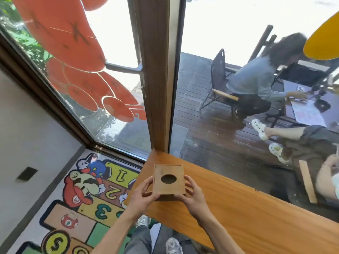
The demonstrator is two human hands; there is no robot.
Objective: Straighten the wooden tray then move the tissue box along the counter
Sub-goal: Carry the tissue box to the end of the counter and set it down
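A square wooden tissue box (168, 180) with a round hole in its top sits near the left end of the long wooden counter (247, 213). My left hand (142, 196) grips its left side and my right hand (193, 196) grips its right side, fingers wrapped around the near corners. No tissue shows in the hole. No wooden tray is in view.
A wooden door post (157, 74) meets the counter's far left corner, with glass on both sides. A colourful cartoon rug (88, 198) covers the floor at left. Outside the window, people sit at a table (308, 107). The counter stretches away to the right.
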